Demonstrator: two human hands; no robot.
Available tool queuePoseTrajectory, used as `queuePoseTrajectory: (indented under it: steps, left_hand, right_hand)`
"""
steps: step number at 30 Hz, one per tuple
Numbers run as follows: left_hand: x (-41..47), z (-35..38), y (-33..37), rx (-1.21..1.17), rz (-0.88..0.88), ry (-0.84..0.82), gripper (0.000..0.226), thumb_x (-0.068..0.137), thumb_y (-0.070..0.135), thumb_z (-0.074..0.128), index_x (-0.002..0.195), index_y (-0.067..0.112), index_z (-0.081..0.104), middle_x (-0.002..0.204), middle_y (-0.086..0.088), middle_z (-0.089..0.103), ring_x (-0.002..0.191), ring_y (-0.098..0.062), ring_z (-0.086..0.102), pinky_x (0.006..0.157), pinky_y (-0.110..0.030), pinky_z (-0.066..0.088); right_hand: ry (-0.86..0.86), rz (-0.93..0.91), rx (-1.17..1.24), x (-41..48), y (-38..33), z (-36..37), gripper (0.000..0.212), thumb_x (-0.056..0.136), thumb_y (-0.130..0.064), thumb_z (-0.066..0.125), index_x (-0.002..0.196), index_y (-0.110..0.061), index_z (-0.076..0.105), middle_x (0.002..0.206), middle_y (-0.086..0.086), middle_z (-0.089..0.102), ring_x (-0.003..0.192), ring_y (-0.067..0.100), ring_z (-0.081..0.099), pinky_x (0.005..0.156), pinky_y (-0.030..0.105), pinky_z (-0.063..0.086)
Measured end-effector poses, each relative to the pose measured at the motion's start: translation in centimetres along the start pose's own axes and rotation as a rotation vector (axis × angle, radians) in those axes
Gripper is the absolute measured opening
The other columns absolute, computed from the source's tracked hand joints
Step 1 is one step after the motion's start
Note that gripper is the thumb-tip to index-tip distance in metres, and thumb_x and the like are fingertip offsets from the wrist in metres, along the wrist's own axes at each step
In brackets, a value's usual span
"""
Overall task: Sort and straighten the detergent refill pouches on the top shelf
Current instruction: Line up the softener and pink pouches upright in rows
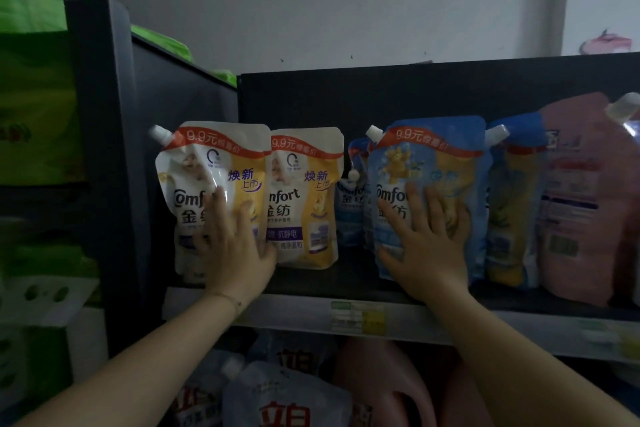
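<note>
— Dark top shelf (pixel 346 284), pale wall (pixel 346 10) behind: where are the pouches found?
— A white-and-yellow spouted refill pouch (pixel 194 177) is stood upright at the shelf's left end, a matching second pouch (pixel 308 198) just beside it, and a blue spouted refill pouch (pixel 436 156) further right.
— And the hands?
— The left hand (pixel 235 253) is laid flat on the white-and-yellow pouch, fingers straight. The right hand (pixel 426 246) is pressed on the blue one, fingers spread. Nothing is gripped.

left hand (pixel 232 246) pressing flat on front white-gold pouch (pixel 194 184) | right hand (pixel 427 243) pressing flat on front blue pouch (pixel 446 163) | both pouches standing upright on top shelf (pixel 360 282)
</note>
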State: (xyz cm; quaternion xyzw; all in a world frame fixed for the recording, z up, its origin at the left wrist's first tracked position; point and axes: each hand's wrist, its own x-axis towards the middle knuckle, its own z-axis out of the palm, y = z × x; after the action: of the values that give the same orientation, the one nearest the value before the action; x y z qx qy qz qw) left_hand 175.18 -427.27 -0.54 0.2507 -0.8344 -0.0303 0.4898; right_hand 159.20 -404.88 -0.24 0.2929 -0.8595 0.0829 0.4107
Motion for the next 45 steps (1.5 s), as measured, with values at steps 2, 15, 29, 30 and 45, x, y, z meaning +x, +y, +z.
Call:
queuePoseTrajectory:
  steps: [2, 15, 29, 30, 45]
  left_hand:
    - [-0.5, 0.5, 2.0, -0.016, 0.155, 0.008, 0.063, 0.079, 0.033, 0.069, 0.132, 0.014, 0.040, 0.157, -0.011, 0.009, 0.146, -0.033, 0.005, 0.111, -0.059, 0.023]
    - [-4.7, 3.8, 18.2, -0.170, 0.391, -0.294, 0.076, 0.080, 0.065, 0.014, 0.143, 0.040, -0.021, 0.150, 0.015, -0.037, 0.139, -0.007, -0.033, 0.113, -0.053, 0.003]
    - [-6.0, 5.9, 19.6, 0.006, 0.317, -0.348, 0.091, 0.080, 0.069, 0.013, 0.138, 0.025, -0.041, 0.148, 0.009, -0.043, 0.137, -0.008, -0.036, 0.117, -0.050, 0.013]
    - [-5.9, 6.0, 19.6, 0.018, 0.310, -0.355, 0.091, 0.079, 0.070, 0.010, 0.138, 0.025, -0.042, 0.148, 0.008, -0.044, 0.137, -0.008, -0.036, 0.117, -0.050, 0.013]
    - [-3.4, 5.3, 19.4, -0.304, 0.218, -0.605, 0.064, 0.099, 0.054, 0.019, 0.147, 0.036, -0.018, 0.144, 0.024, -0.032, 0.136, 0.001, -0.028, 0.115, -0.054, -0.005]
  right_hand:
    - [-0.006, -0.011, 0.026, 0.0, -0.1, -0.3, 0.074, 0.082, -0.066, 0.020, 0.144, -0.048, -0.015, 0.156, 0.000, -0.028, 0.142, 0.025, -0.029, 0.106, 0.054, -0.026]
    - [0.411, 0.037, 0.557, -4.0, 4.9, -3.8, 0.023, 0.088, -0.018, 0.044, 0.110, -0.012, 0.046, 0.115, 0.008, 0.042, 0.103, 0.029, 0.041, 0.083, 0.047, 0.046]
    - [-0.103, 0.608, 0.512, -3.8, 11.1, -4.8, 0.027, 0.102, -0.027, 0.037, 0.106, -0.012, 0.059, 0.094, 0.012, 0.064, 0.082, 0.032, 0.058, 0.066, 0.036, 0.047]
    - [-0.046, 0.587, 0.513, -3.9, 11.0, -4.7, 0.027, 0.102, -0.026, 0.037, 0.102, -0.012, 0.060, 0.093, 0.012, 0.065, 0.081, 0.034, 0.059, 0.064, 0.035, 0.045]
    - [0.672, 0.160, 0.472, -6.2, 6.3, -11.2, 0.037, 0.094, -0.030, 0.044, 0.064, -0.010, 0.047, 0.056, 0.000, 0.049, 0.039, 0.014, 0.034, 0.036, 0.020, 0.022]
